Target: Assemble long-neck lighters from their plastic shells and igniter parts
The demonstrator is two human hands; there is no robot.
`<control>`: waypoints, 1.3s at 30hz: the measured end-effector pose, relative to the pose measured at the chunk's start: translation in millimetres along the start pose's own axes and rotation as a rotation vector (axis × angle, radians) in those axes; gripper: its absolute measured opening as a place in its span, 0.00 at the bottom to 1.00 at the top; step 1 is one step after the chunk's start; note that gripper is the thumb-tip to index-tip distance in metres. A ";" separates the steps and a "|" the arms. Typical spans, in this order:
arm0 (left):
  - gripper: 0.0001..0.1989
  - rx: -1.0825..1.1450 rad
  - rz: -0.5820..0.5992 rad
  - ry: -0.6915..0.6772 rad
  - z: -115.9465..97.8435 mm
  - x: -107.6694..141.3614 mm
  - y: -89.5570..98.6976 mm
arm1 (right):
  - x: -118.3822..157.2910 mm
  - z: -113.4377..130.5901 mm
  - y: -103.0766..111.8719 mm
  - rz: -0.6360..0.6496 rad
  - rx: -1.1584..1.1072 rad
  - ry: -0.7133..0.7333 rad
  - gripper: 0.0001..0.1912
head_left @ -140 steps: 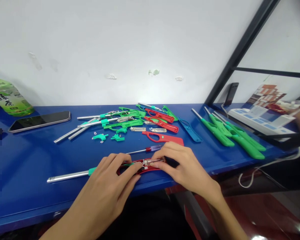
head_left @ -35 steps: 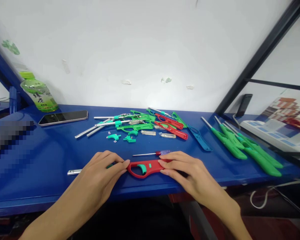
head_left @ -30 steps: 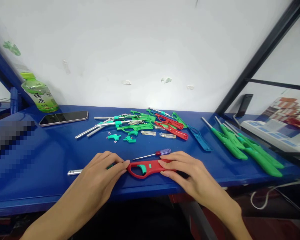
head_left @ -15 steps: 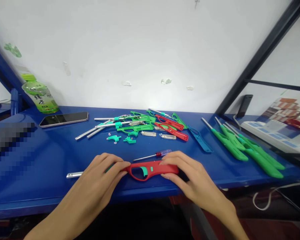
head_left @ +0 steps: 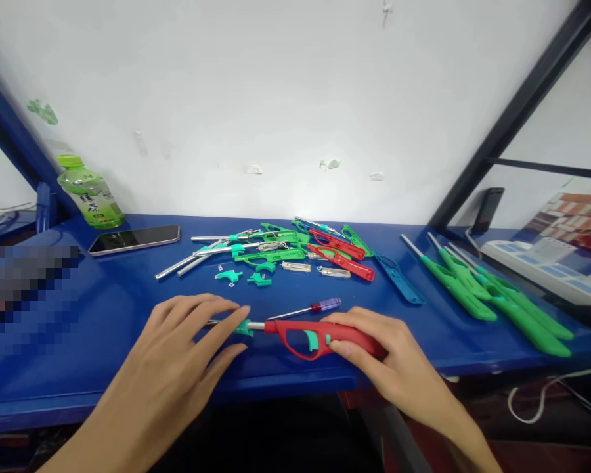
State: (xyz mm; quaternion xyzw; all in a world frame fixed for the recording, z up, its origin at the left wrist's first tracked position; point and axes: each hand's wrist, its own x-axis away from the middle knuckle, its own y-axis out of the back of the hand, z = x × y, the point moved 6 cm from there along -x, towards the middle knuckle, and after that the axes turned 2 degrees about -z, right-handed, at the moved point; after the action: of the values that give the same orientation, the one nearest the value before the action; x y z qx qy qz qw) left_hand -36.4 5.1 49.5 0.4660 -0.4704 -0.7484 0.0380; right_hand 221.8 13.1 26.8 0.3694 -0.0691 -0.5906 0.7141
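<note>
Bright light, slight blur, stretched edges

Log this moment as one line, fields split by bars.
right hand: grips red lighter handle | left hand: over green collar, grip unclear | table: screwdriver beyond lighter handle, green lighters at right

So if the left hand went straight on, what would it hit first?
Along the metal tube by its fingers, probably the red handle; the tip of the screwdriver looks nearly as close, and depth is unclear.
</note>
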 end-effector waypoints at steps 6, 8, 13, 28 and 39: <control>0.15 -0.006 0.004 -0.135 -19.5 -2.9 2.6 | 4.8 5.2 -2.5 -0.011 -0.044 0.032 0.11; 0.16 0.015 0.002 -0.133 -27.9 -3.1 2.7 | 7.7 10.1 -4.1 -0.013 -0.056 0.057 0.11; 0.21 0.045 -0.060 -0.099 -30.4 2.5 9.4 | 12.3 23.5 -8.8 0.027 -0.081 0.100 0.12; 0.25 -0.005 -0.138 -0.116 -19.7 5.0 20.8 | 9.6 17.5 -12.2 -0.042 -0.049 0.040 0.15; 0.22 0.183 0.091 0.078 -16.4 14.0 -4.3 | 8.8 15.4 -14.4 0.010 -0.057 0.256 0.18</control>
State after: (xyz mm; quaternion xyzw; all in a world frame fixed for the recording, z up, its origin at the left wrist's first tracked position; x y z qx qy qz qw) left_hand -30.6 -10.4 35.0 0.4745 -0.5556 -0.6811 0.0473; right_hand 204.7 -2.1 26.1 0.4209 0.0373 -0.5368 0.7302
